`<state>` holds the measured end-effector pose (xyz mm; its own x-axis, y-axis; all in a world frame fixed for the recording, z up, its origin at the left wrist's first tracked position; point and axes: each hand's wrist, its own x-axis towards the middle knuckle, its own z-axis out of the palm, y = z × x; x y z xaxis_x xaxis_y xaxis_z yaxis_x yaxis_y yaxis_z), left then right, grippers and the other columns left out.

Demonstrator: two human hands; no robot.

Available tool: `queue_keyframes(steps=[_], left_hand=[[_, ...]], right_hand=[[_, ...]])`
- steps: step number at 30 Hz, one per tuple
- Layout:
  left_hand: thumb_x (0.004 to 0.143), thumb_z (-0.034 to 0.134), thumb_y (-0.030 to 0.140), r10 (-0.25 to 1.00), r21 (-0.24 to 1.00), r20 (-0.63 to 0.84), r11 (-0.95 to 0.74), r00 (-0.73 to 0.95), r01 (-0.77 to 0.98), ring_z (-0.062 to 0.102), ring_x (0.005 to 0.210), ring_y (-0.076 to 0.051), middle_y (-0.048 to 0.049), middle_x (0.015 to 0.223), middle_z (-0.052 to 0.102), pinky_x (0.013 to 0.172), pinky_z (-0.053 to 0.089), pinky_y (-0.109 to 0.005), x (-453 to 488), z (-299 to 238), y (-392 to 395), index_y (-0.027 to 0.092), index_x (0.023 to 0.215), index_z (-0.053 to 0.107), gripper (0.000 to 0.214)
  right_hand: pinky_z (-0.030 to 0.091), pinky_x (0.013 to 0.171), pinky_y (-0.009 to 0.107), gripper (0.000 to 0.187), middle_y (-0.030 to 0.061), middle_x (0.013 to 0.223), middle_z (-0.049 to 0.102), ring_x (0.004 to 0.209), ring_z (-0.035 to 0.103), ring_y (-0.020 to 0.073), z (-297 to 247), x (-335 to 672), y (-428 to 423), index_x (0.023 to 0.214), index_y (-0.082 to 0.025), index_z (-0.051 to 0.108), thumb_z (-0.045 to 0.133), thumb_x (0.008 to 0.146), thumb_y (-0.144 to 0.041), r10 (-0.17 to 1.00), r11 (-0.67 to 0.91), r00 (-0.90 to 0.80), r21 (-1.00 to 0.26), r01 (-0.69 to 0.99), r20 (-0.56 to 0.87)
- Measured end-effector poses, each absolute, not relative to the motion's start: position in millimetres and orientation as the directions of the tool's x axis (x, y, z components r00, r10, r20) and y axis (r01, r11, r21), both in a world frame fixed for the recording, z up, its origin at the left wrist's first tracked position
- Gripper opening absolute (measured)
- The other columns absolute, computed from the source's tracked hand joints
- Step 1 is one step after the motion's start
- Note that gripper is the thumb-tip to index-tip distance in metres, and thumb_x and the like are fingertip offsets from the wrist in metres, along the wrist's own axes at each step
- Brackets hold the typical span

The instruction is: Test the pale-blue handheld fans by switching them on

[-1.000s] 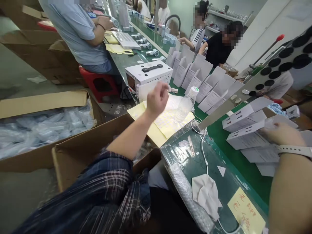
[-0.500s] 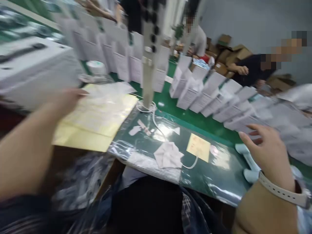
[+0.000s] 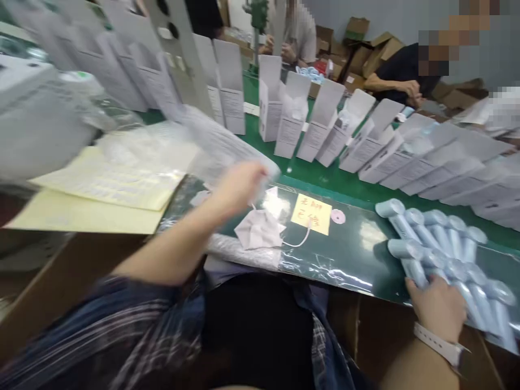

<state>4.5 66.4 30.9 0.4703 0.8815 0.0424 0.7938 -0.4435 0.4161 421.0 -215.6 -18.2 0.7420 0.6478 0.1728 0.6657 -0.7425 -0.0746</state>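
My left hand (image 3: 239, 189), blurred by motion, is closed on a translucent plastic bag (image 3: 233, 141) that trails up and left over the table. Over at the right, my right hand (image 3: 441, 306) has its thumb and fingers around the handle of a pale-blue hammer-shaped device (image 3: 414, 271) at the front of a group. More pale-blue devices (image 3: 436, 230) lie side by side in two rows just beyond that hand. Below my left hand, a white face mask (image 3: 260, 230) rests on the table near a yellow note (image 3: 312, 214).
Open white boxes (image 3: 290, 130) stand in a long line along the green table (image 3: 353, 252). A metal post (image 3: 179, 59) rises behind the bag. Yellow papers (image 3: 97, 203) and a white machine case (image 3: 32, 114) are at left. Co-workers sit across the table.
My left hand has swung right from above the yellow papers, carrying the plastic bag. My right hand has come down onto the pale-blue devices. The view has turned right.
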Motion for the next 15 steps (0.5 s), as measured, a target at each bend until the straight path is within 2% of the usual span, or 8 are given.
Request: queue_keyframes(steps=[2,4,5,7,9,11,13,15], left_hand=[[0.102,0.068,0.036,0.823,0.430,-0.083,-0.479,0.562,0.765,0.071,0.110,-0.023,-0.0100,0.124,0.072,0.098,0.062,-0.043,35,12,51,0.016,0.124,0.069,0.030],[0.102,0.065,0.027,0.751,0.465,-0.176,-0.507,0.637,0.726,0.073,0.104,-0.023,-0.0091,0.113,0.077,0.096,0.059,-0.038,56,-9,46,0.016,0.111,0.073,0.016],[0.101,0.063,0.023,0.723,0.488,-0.196,-0.514,0.662,0.705,0.074,0.104,-0.023,-0.0093,0.110,0.078,0.096,0.058,-0.037,62,-18,47,0.017,0.107,0.074,0.014],[0.100,0.060,0.021,0.690,0.543,-0.204,-0.510,0.694,0.667,0.073,0.106,-0.025,-0.0096,0.111,0.080,0.097,0.055,-0.037,65,-30,51,0.018,0.106,0.074,0.015],[0.097,0.062,0.022,0.679,0.607,-0.198,-0.482,0.707,0.632,0.073,0.106,-0.027,-0.0087,0.111,0.080,0.098,0.054,-0.038,62,-35,56,0.019,0.105,0.074,0.015],[0.093,0.067,0.023,0.690,0.675,-0.186,-0.427,0.699,0.601,0.072,0.103,-0.026,-0.0070,0.106,0.079,0.096,0.054,-0.036,57,-36,61,0.019,0.104,0.075,0.014],[0.093,0.066,0.023,0.727,0.740,-0.175,-0.348,0.664,0.575,0.072,0.091,-0.022,-0.0051,0.096,0.077,0.088,0.056,-0.032,53,-37,66,0.018,0.110,0.073,0.019],[0.099,0.054,0.021,0.769,0.792,-0.172,-0.263,0.615,0.551,0.066,0.072,-0.015,-0.0020,0.083,0.070,0.073,0.055,-0.027,49,-37,72,0.016,0.119,0.068,0.025]], right_hand=[[0.054,0.071,0.058,0.049,0.0197,0.078,0.064,0.087,0.070,0.0508,-23,407,-208,0.092,-0.016,0.068,0.050,0.085,-0.061,0.670,-0.736,0.738,-0.057,0.675,0.078],[0.053,0.065,0.052,0.059,0.0207,0.083,0.068,0.079,0.070,0.0447,-22,386,-197,0.099,-0.014,0.070,0.046,0.087,-0.066,0.685,-0.729,0.727,-0.068,0.681,-0.049],[0.053,0.066,0.050,0.062,0.0213,0.088,0.070,0.079,0.070,0.0426,-21,372,-191,0.105,-0.014,0.070,0.045,0.088,-0.068,0.696,-0.718,0.710,-0.105,0.688,-0.105],[0.055,0.072,0.048,0.067,0.0206,0.098,0.074,0.085,0.072,0.0402,-20,336,-175,0.113,-0.015,0.071,0.045,0.085,-0.070,0.762,-0.646,0.626,-0.269,0.715,-0.165],[0.057,0.082,0.048,0.072,0.0188,0.108,0.077,0.096,0.073,0.0395,-21,293,-156,0.120,-0.017,0.070,0.048,0.082,-0.074,0.850,-0.504,0.515,-0.464,0.729,-0.114],[0.057,0.089,0.046,0.075,0.0177,0.121,0.077,0.106,0.073,0.0375,-28,252,-134,0.128,-0.018,0.067,0.045,0.086,-0.075,0.909,-0.348,0.416,-0.566,0.748,-0.010],[0.057,0.090,0.043,0.073,0.0169,0.130,0.075,0.110,0.074,0.0352,-37,224,-112,0.135,-0.018,0.064,0.040,0.093,-0.072,0.944,-0.250,0.327,-0.566,0.785,0.036],[0.057,0.088,0.042,0.069,0.0174,0.135,0.074,0.111,0.074,0.0350,-46,210,-96,0.138,-0.017,0.063,0.038,0.096,-0.067,0.958,-0.222,0.284,-0.528,0.820,0.037]])
